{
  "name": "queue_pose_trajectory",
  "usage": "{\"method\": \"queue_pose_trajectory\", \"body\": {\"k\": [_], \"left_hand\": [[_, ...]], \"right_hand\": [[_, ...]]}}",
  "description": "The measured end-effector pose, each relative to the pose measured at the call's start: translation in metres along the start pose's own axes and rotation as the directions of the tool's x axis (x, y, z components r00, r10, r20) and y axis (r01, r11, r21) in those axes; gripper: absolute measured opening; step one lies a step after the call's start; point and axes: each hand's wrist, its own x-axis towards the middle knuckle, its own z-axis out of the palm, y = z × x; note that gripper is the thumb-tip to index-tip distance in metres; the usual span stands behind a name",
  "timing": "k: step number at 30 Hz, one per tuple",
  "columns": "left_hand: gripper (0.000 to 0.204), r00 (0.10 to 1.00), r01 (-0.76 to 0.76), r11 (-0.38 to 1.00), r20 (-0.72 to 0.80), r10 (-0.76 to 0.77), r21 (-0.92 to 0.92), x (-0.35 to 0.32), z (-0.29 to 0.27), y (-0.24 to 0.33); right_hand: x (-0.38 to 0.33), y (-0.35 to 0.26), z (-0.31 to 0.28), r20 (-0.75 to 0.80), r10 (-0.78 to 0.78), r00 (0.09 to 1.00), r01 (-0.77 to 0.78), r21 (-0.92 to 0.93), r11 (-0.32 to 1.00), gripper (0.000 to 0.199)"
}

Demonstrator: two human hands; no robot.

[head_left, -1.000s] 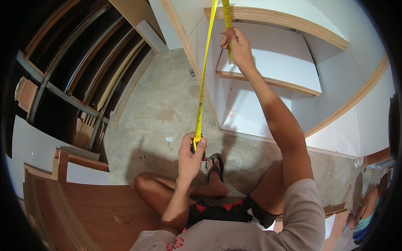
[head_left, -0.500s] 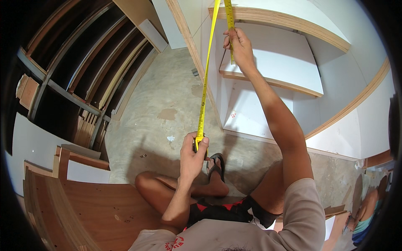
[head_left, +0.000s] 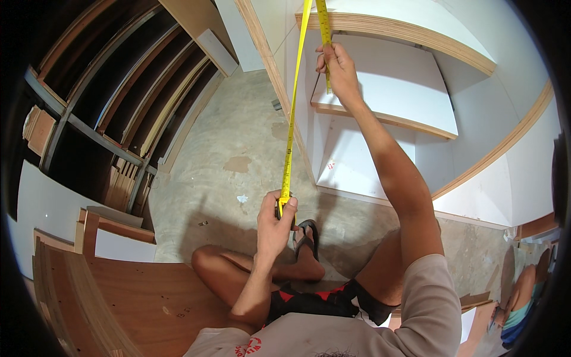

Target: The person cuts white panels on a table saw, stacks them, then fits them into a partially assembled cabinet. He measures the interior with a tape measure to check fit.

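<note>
My left hand is closed round the case of a yellow tape measure, low in front of me. Its yellow blade runs up past the top edge of the view. A second stretch of yellow blade comes back down there, its end hanging below my fingers. My right hand pinches this stretch in front of a white cabinet with bare plywood edges. Behind that hand sits a white shelf board. Whether the two stretches join is out of view.
A dark rack with stacked boards stands on the left. Brown plywood panels lie at the lower left, beside my bent leg. Concrete floor stretches between rack and cabinet. Another person's leg shows at the far right.
Hardly anything differs. My right hand and the blade stretch in it sit very slightly lower and further left; my left hand keeps its hold on the tape measure.
</note>
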Motion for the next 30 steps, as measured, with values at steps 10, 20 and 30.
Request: {"method": "queue_pose_trajectory", "body": {"k": [10, 20, 30], "left_hand": [[0.032, 0.999, -0.034, 0.999, -0.043, 0.032, -0.042, -0.001, 0.005, 0.002], [0.029, 0.998, -0.049, 0.997, -0.046, 0.047, -0.058, 0.0, 0.004, -0.003], [0.031, 0.994, -0.093, 0.995, -0.066, 0.09, -0.035, 0.001, 0.001, -0.011]], "right_hand": [[-0.003, 0.0, -0.005, 0.081, 0.013, 0.997, -0.01, -0.034, 0.999, 0.032], [-0.006, -0.01, -0.011, 0.156, 0.102, 0.983, -0.098, -0.028, 0.995, 0.034], [0.0, -0.018, -0.024, 0.252, 0.143, 0.957, -0.121, -0.1, 0.988, 0.033]]}}
